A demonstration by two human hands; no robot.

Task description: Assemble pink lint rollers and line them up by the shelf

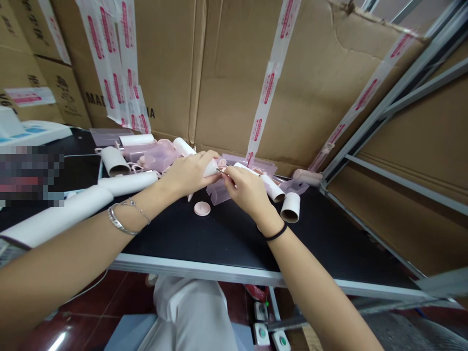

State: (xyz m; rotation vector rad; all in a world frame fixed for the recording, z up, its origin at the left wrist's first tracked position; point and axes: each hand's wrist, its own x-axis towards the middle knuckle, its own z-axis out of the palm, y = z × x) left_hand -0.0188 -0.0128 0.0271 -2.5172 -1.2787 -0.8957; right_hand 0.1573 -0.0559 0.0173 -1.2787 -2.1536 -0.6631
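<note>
My left hand (188, 171) is closed around a white cylindrical piece (210, 168) over the middle of the black work surface. From the right, my right hand (250, 191) pinches a small thin metal tool (221, 170), with its tip at the end of the white piece. Most of the tool is hidden by my fingers, so its kind is unclear. Just below my hands a round pink disc (202, 208) lies flat. Translucent pinkish plastic parts (218, 193) lie behind and under my hands.
White cardboard tubes stand or lie at the right (291, 208) and left (115, 162). A long white roll (62, 214) runs along the left side. Behind everything rises a taped cardboard wall (230, 73). A metal rail (204, 269) edges the table, and a metal frame stands on the right.
</note>
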